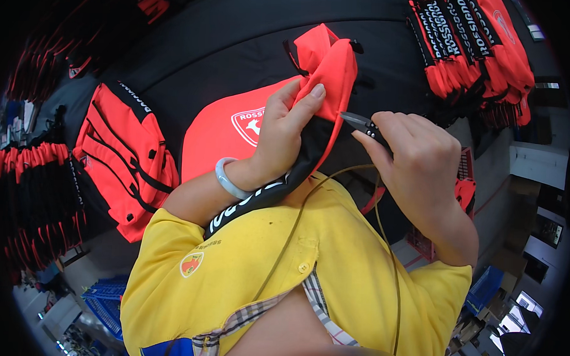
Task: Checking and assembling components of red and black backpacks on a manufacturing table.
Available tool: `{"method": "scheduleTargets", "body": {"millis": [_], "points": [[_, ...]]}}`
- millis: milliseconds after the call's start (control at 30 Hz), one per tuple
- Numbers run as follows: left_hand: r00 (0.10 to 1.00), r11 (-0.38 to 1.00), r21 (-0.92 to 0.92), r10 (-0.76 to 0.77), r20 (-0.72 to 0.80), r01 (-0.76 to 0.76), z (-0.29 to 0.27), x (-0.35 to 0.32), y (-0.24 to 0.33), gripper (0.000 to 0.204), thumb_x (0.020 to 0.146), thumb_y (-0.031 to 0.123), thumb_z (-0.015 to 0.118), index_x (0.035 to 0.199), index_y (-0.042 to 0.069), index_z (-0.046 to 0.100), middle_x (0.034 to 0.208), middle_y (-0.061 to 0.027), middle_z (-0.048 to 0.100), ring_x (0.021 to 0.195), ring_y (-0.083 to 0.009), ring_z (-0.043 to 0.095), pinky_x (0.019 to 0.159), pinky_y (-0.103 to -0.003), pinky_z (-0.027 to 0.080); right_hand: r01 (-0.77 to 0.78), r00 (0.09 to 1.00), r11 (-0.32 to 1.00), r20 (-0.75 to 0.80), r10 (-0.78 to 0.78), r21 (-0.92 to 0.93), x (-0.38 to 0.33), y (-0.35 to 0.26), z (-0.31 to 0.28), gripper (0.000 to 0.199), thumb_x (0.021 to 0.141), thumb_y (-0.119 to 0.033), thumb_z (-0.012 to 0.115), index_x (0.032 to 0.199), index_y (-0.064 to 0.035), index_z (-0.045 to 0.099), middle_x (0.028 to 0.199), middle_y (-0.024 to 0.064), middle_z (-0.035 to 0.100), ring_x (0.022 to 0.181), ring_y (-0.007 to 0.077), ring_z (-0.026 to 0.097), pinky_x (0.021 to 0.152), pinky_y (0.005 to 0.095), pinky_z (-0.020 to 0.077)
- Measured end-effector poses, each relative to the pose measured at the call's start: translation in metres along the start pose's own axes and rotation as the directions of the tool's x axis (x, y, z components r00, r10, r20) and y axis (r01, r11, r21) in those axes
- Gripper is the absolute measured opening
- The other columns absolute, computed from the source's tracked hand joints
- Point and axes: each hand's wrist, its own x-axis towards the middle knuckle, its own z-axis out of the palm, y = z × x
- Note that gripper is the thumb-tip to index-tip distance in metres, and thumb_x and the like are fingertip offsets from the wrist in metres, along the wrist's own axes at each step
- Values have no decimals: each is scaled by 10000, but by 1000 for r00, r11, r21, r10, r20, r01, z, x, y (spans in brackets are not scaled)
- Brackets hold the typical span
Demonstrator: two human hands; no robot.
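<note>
A bright red and black fabric bag (211,125) with a white-outlined shield emblem lies in front of my chest. My left hand (280,131) is closed on its bunched upper end, thumb pressed on the red fabric near a seam. In my right hand (417,154) is a pair of small thread snips (356,120) with grey metal blades and a dark, dotted grip. The blade tips point left, at or very near the bag's edge; I cannot tell whether they touch. An olive cord (354,168) loops between my chest and my right hand.
A black-covered work table (239,44) spreads beyond the bag. Another red bag with black straps (119,159) lies at the left. Stacked red and black bags (452,52) rest at the far right, and more (39,194) at the left edge. A blue crate (105,300) stands lower left.
</note>
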Motion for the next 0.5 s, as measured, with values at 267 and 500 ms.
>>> {"method": "scheduleTargets", "body": {"millis": [267,500], "points": [[1000,1000,-4,17,-1,-17,3,0,0,182,954,180,586,983,3,623,878,15,632,806,-24,548,737,-180,429,15,999,999,41,-13,-36,4,-2,-3,253,690,-216,771,719,-100,548,617,15,540,594,182,577,520,313,448],[1000,1000,13,16,-5,-16,1,-2,-1,201,955,192,581,993,-2,617,873,7,634,791,-27,549,706,-181,435,63,996,992,69,-55,-112,9,-7,-5,223,695,-200,756,717,-103,557,611,12,535,594,180,572,516,314,449]]}}
